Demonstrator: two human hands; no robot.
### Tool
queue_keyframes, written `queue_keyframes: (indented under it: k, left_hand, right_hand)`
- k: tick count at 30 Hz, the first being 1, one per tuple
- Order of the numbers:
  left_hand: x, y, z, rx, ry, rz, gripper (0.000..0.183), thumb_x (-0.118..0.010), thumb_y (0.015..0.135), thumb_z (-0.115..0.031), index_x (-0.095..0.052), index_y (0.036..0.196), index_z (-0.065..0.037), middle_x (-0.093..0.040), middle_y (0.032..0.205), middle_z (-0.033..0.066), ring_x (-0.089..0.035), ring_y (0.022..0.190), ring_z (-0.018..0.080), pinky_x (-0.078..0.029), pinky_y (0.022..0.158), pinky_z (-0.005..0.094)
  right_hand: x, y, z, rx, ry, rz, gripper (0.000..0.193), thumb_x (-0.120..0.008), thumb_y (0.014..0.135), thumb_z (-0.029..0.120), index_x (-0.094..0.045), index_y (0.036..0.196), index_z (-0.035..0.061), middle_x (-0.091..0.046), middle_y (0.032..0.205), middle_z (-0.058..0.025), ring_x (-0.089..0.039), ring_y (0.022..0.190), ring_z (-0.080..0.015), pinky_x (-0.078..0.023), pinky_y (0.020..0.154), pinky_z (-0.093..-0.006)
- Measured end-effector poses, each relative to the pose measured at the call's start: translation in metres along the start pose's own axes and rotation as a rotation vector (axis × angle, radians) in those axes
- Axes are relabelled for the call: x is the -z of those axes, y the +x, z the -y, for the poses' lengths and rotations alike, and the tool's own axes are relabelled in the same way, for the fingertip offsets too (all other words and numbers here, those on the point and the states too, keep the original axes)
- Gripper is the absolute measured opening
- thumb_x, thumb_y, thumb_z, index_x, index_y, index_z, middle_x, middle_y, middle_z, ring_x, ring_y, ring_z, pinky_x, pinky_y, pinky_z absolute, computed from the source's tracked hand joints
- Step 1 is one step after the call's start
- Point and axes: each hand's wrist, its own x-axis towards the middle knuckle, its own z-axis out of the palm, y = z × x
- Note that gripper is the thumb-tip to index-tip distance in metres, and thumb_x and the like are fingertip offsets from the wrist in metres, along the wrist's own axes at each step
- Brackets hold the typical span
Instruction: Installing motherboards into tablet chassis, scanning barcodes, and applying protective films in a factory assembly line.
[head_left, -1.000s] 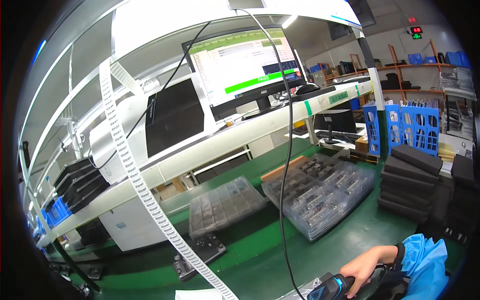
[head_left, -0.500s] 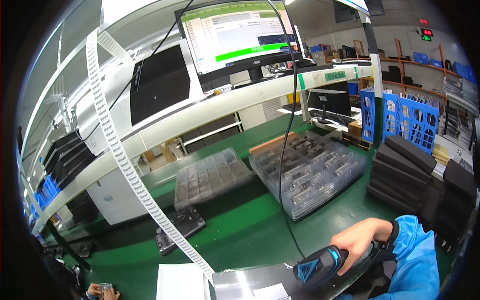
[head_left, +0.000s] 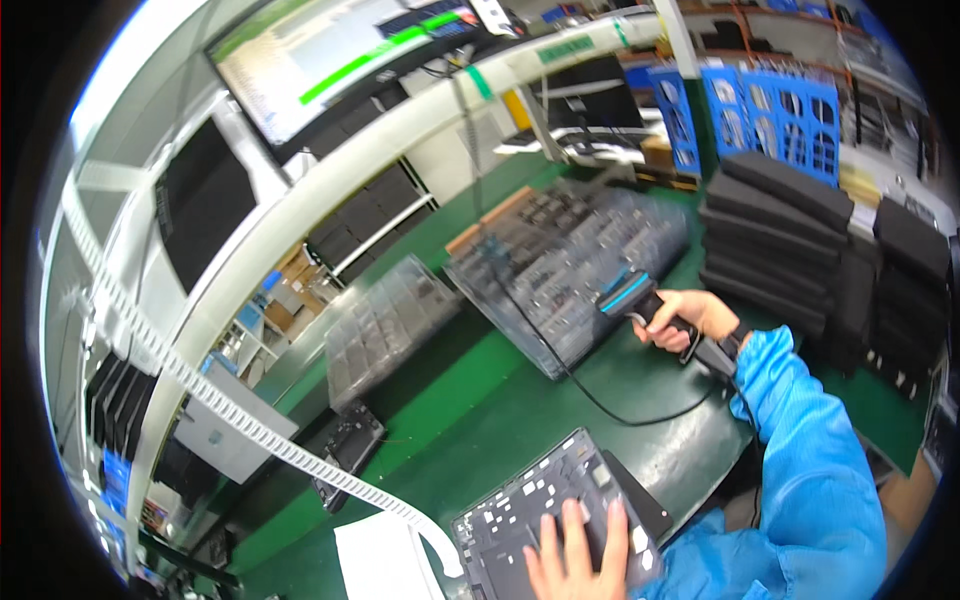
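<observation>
My right hand (head_left: 690, 318) is wrapped round the grip of a black handheld barcode scanner (head_left: 630, 292) with a blue stripe. The scanner is lifted in front of the stacked clear trays, and its black cable (head_left: 610, 412) loops down to the bench. At the lower edge my left hand (head_left: 580, 560) lies with fingers spread on a flat black laptop-like casing (head_left: 525, 500) dotted with small white patches. A dark flat part (head_left: 637, 492) shows from beneath the casing's right side. Beside the casing, on the left, are white paper (head_left: 375, 555) and a long white label strip (head_left: 250, 425).
Clear plastic trays with parts (head_left: 580, 270) are stacked on the green bench, next to another clear tray (head_left: 385, 320). A black device (head_left: 350, 445) lies near it. Black foam pads (head_left: 775, 240) are piled at right, before blue file holders (head_left: 790, 115). A monitor (head_left: 330, 70) stands above.
My right hand has raised the scanner away from the lower edge toward the trays. My left hand has come into view on the casing. The whole view has tilted and shifted.
</observation>
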Motion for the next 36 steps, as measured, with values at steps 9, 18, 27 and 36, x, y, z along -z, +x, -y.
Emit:
queue_keyframes:
  k: [9, 18, 27, 36]
  left_hand:
    - [-0.012, 0.072, 0.062, 0.098, -0.199, 0.538, 0.073, -0.069, 0.088, -0.037, -0.045, 0.140, 0.008, -0.056, 0.135, 0.0275, -0.053, 0.126, 0.0443, -0.047, 0.100, 0.0510]
    - [-0.005, 0.362, 0.213, -0.166, 0.612, 0.018, 0.024, -0.062, 0.085, -0.018, -0.068, 0.074, 0.002, -0.069, 0.083, 0.0249, -0.069, 0.075, 0.0422, -0.056, 0.069, 0.0529]
    - [-0.135, 0.591, 0.111, -0.302, 0.042, -0.068, 0.039, -0.071, 0.083, -0.032, -0.070, 0.096, 0.005, -0.068, 0.095, 0.0300, -0.065, 0.096, 0.0457, -0.051, 0.088, 0.0509]
    - [-0.168, 0.626, 0.106, -0.428, 0.220, -0.276, 0.031, -0.068, 0.086, -0.026, -0.067, 0.083, 0.005, -0.067, 0.085, 0.0292, -0.067, 0.083, 0.0468, -0.054, 0.080, 0.0513]
  right_hand:
    - [0.027, 0.002, -0.011, -0.167, 0.040, 0.120, 0.018, -0.066, 0.086, 0.006, -0.058, 0.095, -0.0073, -0.046, 0.054, -0.0027, -0.046, 0.041, -0.0109, -0.035, 0.037, -0.0265]
    - [0.019, 0.017, -0.019, -0.304, 0.000, 0.220, 0.018, -0.069, 0.086, 0.011, -0.061, 0.094, -0.0035, -0.046, 0.055, -0.0008, -0.045, 0.038, -0.0099, -0.034, 0.035, -0.0271]
    - [0.024, 0.024, -0.017, -0.318, 0.058, 0.208, 0.017, -0.071, 0.086, 0.011, -0.057, 0.088, 0.0018, -0.047, 0.055, 0.0000, -0.044, 0.039, -0.0087, -0.035, 0.035, -0.0255]
    - [0.002, 0.008, 0.008, 0.472, 0.004, -0.290, 0.013, -0.069, 0.085, 0.007, -0.059, 0.086, 0.0000, -0.051, 0.054, -0.0031, -0.050, 0.041, -0.0116, -0.038, 0.040, -0.0269]
